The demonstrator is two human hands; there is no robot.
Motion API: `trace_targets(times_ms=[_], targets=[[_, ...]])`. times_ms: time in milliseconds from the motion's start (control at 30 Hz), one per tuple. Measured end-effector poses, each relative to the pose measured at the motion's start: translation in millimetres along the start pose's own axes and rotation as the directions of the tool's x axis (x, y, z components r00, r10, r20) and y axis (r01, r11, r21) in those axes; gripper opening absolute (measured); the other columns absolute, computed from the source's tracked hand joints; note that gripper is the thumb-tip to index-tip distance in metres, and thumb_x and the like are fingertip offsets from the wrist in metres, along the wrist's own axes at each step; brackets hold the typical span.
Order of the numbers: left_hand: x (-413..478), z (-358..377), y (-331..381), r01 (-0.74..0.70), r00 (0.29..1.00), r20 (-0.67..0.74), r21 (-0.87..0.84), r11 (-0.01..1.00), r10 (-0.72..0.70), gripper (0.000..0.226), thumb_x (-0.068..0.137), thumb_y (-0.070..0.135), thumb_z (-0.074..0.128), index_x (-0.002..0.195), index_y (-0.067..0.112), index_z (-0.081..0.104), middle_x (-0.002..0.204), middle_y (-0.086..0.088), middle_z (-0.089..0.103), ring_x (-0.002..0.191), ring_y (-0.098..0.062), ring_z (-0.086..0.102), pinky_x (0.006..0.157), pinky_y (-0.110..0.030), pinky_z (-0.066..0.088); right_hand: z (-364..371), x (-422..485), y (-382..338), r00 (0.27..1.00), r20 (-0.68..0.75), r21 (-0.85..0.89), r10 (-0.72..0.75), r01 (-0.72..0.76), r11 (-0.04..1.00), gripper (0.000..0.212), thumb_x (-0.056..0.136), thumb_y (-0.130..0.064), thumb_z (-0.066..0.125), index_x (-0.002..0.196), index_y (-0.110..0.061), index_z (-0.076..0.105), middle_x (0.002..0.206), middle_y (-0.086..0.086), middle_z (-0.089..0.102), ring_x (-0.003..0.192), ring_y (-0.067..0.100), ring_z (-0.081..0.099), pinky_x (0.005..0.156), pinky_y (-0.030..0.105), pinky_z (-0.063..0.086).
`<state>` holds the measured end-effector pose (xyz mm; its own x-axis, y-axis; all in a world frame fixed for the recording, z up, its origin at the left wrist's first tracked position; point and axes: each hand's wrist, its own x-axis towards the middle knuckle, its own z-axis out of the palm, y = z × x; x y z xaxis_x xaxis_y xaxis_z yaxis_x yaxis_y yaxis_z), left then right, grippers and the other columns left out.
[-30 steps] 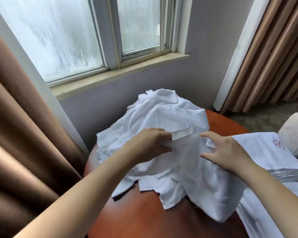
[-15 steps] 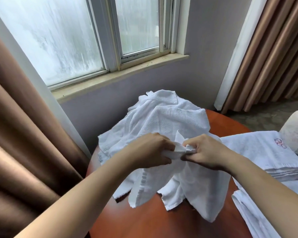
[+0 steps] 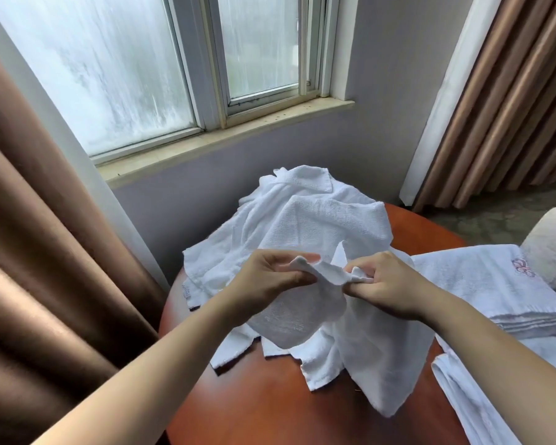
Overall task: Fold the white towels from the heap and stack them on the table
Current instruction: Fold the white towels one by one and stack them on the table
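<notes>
Pinching a towel [image 3: 297, 316], left hand [image 3: 270, 282] and right hand [image 3: 390, 285] hover over the window-side table [image 3: 270, 407]

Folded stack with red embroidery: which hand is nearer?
Right. The right hand pinches the lifted towel close beside the folded stack; the left hand pinches it beyond the right hand, before the heap.

fig. my two arms, seen from the head camera. (a) my left hand [image 3: 270, 277] and (b) my right hand [image 3: 389, 284]: both bare, with slim fingers and lightly creased knuckles. (c) my left forearm [image 3: 161, 358] and (d) my right forearm [image 3: 495, 351]: skin uncovered from wrist to frame edge, smooth, broadening toward the elbow.
</notes>
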<state>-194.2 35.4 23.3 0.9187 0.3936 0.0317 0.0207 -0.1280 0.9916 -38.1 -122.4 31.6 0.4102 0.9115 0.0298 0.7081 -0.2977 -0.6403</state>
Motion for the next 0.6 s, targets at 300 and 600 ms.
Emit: trace_targets(times_ms=[300,600], targets=[[3,7,-4,-0.097,0.994,0.040,-0.046,0.994,0.099,0.016,0.076,0.004,0.076,0.091,0.010,0.078,0.115,0.000,0.070,0.111,-0.018,0.063,0.095,-0.034,0.051,6,0,-2,0.973,-0.232,0.043,-0.009,0.019,0.999,0.052,0.085,-0.020,0.068,0.050,-0.012,0.030,0.048,-0.005,0.026,0.049,0.011,0.026,0.048,0.022,0.025],[4,17,-4,-0.144,0.982,-0.104,0.101,0.984,0.155,0.004,0.079,0.001,0.075,0.082,0.003,0.076,0.075,0.002,0.067,0.075,-0.004,0.058,0.071,-0.022,0.045,10,-4,-8,0.991,-0.130,0.190,-0.037,0.061,0.980,0.042,0.088,-0.014,0.066,0.051,-0.015,0.046,0.051,-0.003,0.037,0.053,0.004,0.033,0.053,0.018,0.029]])
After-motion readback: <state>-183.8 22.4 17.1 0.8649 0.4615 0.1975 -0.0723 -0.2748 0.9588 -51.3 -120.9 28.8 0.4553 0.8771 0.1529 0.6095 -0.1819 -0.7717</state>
